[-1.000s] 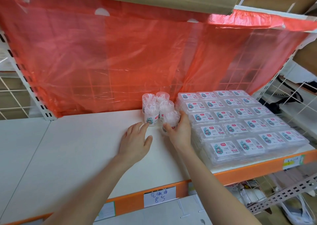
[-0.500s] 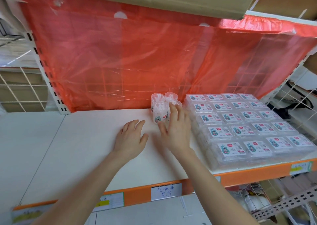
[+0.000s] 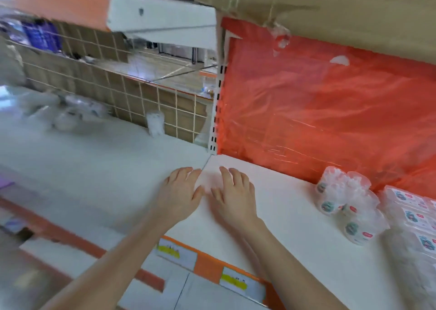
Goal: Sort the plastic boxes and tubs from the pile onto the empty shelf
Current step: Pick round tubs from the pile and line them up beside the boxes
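Both hands hover side by side, fingers straight, over the white shelf (image 3: 271, 250) near the seam between two shelf boards. My left hand (image 3: 180, 192) and my right hand (image 3: 232, 197) hold nothing. A cluster of clear round tubs (image 3: 346, 203) with printed labels stands to the right, well apart from my right hand. Flat clear boxes (image 3: 415, 217) lie in rows at the right edge. A blurred pile of clear plastic items (image 3: 68, 111) lies on the left shelf board, and a single clear tub (image 3: 155, 123) stands by the wire grid.
Red plastic sheeting (image 3: 318, 111) hangs behind the right shelf. A wire grid back panel (image 3: 113, 92) backs the left one. A cardboard box (image 3: 330, 5) sits overhead. The shelf's orange front edge (image 3: 207, 266) carries price labels.
The view has swung left, so the tubs and boxes now sit at the right edge. My right hand has left the tubs and moved left beside my left hand.
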A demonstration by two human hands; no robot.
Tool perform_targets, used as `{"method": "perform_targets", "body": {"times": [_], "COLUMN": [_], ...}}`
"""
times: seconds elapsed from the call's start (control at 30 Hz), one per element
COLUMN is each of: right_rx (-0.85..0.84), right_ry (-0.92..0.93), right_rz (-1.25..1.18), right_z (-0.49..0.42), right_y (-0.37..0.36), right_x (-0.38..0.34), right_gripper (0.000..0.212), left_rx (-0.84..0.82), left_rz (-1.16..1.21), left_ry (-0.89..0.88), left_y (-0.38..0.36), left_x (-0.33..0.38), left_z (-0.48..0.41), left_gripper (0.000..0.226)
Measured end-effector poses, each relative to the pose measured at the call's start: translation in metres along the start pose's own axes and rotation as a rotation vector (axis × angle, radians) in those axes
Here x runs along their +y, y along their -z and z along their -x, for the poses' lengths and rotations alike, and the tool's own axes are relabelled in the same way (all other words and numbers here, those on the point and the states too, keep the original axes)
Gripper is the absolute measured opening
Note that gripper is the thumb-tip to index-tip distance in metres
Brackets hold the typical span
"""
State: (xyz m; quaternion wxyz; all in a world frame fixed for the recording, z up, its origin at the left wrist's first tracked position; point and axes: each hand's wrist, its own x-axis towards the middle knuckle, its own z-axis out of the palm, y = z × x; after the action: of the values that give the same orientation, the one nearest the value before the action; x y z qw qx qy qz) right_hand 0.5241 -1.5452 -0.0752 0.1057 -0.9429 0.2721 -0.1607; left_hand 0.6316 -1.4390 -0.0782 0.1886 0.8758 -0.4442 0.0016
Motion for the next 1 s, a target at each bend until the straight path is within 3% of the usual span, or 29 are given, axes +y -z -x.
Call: {"method": "perform_targets", "body": {"times": [0.23,0.47,0.57,0.7,0.8,1.0], "right_rx": [-0.142,-0.161,-0.116,-0.009,0.041,-0.020], "right_ry": [0.096,-0.022,-0.143,-0.322,-0.410,-0.490], "right_rz": [-0.005,-0.047,-0.108,-0.164,-0.160,-0.237], "right_z": [-0.051,-0.123,-0.155,-0.190,-0.211,-0.247], "right_y": [-0.043,-0.083,-0.093,-0.096,-0.098,-0.110], "right_x": [-0.098,-0.186,-0.201,-0.209,-0.211,-0.203], "right_gripper": [0.051,0.049,0.048,0.051,0.057,0.059], "left_rx": [0.057,0.037,0.026,0.030,0.029,0.013], "left_rz": [-0.072,-0.091,-0.076,-0.089,-0.086,-0.032], "left_ry": [0.139,0.145,0.128,0.059,0.026,-0.033], "left_y": [0.042,0.082,0.095,0.108,0.116,0.120], "left_x": [-0.114,-0.232,-0.267,-0.298,-0.313,-0.331], "left_z": [0.004,-0.014,-0.029,-0.050,-0.062,-0.066], "left_gripper": [0.090,0.063,0.065,0.048,0.048,0.047]}}
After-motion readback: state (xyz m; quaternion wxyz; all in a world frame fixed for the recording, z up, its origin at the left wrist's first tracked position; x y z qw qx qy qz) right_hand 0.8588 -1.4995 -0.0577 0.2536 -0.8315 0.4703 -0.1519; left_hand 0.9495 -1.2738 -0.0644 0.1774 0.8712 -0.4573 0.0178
